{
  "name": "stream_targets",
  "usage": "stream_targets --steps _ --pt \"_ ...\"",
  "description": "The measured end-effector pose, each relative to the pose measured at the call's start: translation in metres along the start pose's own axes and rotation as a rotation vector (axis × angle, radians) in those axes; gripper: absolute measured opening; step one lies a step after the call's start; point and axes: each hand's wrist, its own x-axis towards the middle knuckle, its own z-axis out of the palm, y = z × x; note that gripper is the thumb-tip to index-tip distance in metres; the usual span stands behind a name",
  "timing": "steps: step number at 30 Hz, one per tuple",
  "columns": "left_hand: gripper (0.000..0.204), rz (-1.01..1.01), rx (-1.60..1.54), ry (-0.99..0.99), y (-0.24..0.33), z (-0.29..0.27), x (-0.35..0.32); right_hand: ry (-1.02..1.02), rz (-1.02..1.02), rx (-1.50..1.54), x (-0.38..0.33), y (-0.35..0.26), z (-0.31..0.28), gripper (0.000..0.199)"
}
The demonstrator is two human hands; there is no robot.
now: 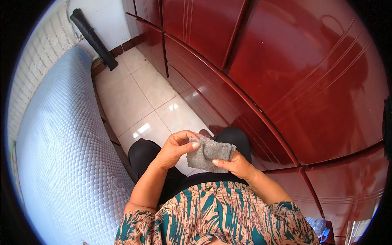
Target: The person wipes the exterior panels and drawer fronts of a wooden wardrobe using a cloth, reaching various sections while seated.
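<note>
A small grey cloth (213, 152), folded with a fuzzy, towel-like surface, is held up in front of my lap. My left hand (178, 148) pinches its upper left corner, thumb on top and fingers behind. With the thumb pressed flat on the lower right part, my right hand (238, 164) grips the other side. The fingers of my right hand are mostly hidden beneath the cloth.
Glossy dark red wardrobe doors (302, 73) rise along the right. A bed with a light blue quilted cover (73, 143) runs along the left. Between them lies a tiled floor (141, 96). A black roll (94, 38) leans by the wall; a clear plastic bottle (317, 225) is at lower right.
</note>
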Motion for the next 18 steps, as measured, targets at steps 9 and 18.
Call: stream_targets --steps 9,18 --pt "0.008 0.174 0.066 0.064 0.011 0.004 -0.004 0.520 -0.432 -0.530 0.004 -0.036 0.013 0.058" --pt "0.007 0.120 0.163 0.043 0.015 0.006 -0.006 0.399 -0.614 -1.084 0.019 -0.035 0.012 0.023"
